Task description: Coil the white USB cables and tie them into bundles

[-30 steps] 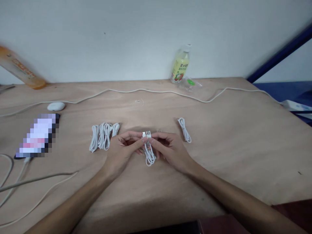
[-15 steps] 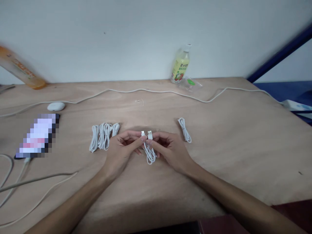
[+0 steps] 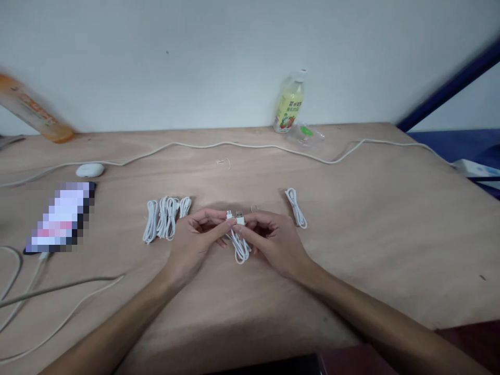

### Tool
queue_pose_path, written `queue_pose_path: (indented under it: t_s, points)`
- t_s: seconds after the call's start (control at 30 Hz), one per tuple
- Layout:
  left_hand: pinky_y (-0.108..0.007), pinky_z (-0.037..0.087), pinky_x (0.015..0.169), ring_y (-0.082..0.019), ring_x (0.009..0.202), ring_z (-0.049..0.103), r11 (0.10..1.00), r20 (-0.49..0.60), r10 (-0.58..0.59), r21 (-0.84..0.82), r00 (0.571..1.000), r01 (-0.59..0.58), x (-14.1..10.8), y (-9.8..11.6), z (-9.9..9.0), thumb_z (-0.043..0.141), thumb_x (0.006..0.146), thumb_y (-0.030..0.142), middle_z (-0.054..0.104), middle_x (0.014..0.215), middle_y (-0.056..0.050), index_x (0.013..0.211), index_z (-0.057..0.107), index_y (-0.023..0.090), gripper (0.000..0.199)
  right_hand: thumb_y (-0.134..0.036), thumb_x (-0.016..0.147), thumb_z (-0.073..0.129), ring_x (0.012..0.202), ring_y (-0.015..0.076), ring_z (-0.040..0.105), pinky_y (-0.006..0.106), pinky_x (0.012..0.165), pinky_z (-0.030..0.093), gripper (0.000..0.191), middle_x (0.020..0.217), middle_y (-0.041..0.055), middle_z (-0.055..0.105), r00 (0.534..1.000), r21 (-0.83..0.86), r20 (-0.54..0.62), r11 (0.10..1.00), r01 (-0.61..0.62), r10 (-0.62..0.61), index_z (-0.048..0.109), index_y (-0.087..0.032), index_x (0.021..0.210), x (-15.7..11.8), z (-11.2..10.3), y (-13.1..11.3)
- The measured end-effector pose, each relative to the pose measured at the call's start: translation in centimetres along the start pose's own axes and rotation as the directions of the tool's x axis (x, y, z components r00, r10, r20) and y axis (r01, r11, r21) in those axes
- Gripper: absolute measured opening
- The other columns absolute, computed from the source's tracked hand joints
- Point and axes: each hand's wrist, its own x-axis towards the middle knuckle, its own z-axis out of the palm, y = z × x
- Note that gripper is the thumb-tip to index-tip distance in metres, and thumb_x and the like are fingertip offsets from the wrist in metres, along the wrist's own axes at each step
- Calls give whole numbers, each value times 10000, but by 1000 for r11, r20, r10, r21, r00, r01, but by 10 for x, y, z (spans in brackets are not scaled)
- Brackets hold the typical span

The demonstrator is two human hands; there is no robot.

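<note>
Both hands meet over the middle of the table around a white USB cable (image 3: 242, 252), folded into loops that hang below my fingers. My left hand (image 3: 197, 234) pinches the smaller plug end between thumb and fingers. In my right hand (image 3: 271, 237) is the larger USB-A plug (image 3: 239, 219), side by side with the other plug and facing away from me. Left of my left hand lie several bundled white cables (image 3: 167, 217) in a row, the rightmost partly behind my hand. One more bundled cable (image 3: 296, 208) lies to the right of my right hand.
A phone (image 3: 60, 216) with a cable plugged in and a white earbud case (image 3: 89, 170) lie on the left. A long white cord (image 3: 250, 147) crosses the back. An orange bottle (image 3: 39, 117) and a yellow-green bottle (image 3: 289, 107) stand by the wall, a plastic wrapper (image 3: 307, 134) beside the latter.
The USB-A plug has turned slightly in my right fingers, and the hanging loops have shifted a little. Both hands stay in nearly the same place.
</note>
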Motion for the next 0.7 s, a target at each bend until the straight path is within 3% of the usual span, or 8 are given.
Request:
queue_pose_path:
  t_s: [0.7]
  points:
    - [-169,568,490,-123,596,705,1000,-6,18,-11,1000,-18,1,-3,-2,1037,628,252,829,716,-18,853,872,190,285,-422,961,792,593,116,550,261,542,408,229,711,-5,715,1000,-18,-11,1000,16,-16,868,-208,935,-1,0,-1]
